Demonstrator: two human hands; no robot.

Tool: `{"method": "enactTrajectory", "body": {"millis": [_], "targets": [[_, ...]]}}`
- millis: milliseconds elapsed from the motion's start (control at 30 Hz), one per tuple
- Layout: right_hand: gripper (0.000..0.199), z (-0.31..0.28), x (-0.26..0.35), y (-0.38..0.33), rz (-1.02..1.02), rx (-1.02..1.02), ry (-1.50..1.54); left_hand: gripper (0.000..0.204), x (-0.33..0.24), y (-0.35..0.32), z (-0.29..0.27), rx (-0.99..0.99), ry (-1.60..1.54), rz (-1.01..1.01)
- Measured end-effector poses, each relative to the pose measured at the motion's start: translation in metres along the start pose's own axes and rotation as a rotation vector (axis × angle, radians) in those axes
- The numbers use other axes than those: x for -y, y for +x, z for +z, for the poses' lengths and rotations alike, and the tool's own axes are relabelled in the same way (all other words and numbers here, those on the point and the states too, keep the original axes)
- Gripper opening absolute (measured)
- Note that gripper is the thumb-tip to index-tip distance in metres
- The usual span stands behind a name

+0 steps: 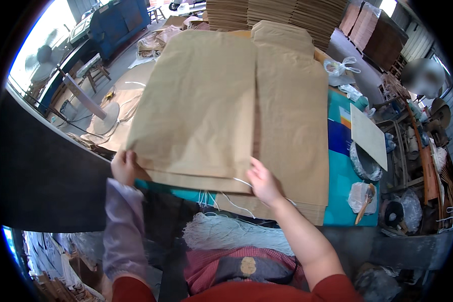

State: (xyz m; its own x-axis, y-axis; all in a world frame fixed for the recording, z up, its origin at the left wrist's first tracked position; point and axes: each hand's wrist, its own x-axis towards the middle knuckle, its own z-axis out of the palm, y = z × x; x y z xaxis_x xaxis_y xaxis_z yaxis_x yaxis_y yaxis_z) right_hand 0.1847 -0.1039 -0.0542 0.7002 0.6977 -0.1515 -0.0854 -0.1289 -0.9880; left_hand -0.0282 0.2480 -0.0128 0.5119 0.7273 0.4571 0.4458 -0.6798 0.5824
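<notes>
Head view, nearest: red top (267, 295) at bottom edge, then pink checked cloth (200, 269) and white cord bundle (231, 231) at the table's near side.
Top paper bag (196, 100): brown, lying flat over the left part of the brown paper stack (294, 121).
Left hand (125, 168): fingers closed on bag's near-left corner, thumb on top.
Right hand (264, 183): fingers curled at near-right corner, seemingly pinching the edge; can't tell if white cord (242, 182) is gripped too.
Handling: likely light, semi-stiff, a bit slippery, creases or tears easily; best held at both near corners.
Turquoise table cover (334, 176): right side carries pale board (368, 136), basin (363, 166), brush (365, 205) on plastic.
In the way: loose cords (206, 198) hanging below near edge could snag.
</notes>
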Motion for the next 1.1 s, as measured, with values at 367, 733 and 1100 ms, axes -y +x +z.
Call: {"method": "enactTrajectory", "body": {"millis": [367,733,1100], "targets": [[0.068,0.049,0.031,-0.043,0.058,0.413,-0.223,0.038,-0.029,0.032,0.004,-0.045,0.53,0.41],[0.047,-0.313,0.017,-0.219,0.346,-0.509,-1.739,0.01,-0.155,-0.232,0.055,1.155,-0.025,0.638],[0.019,-0.286,0.03,-0.222,-0.261,-0.634,-1.075,0.006,-0.148,-0.251,0.063,1.105,0.044,0.647]]}}
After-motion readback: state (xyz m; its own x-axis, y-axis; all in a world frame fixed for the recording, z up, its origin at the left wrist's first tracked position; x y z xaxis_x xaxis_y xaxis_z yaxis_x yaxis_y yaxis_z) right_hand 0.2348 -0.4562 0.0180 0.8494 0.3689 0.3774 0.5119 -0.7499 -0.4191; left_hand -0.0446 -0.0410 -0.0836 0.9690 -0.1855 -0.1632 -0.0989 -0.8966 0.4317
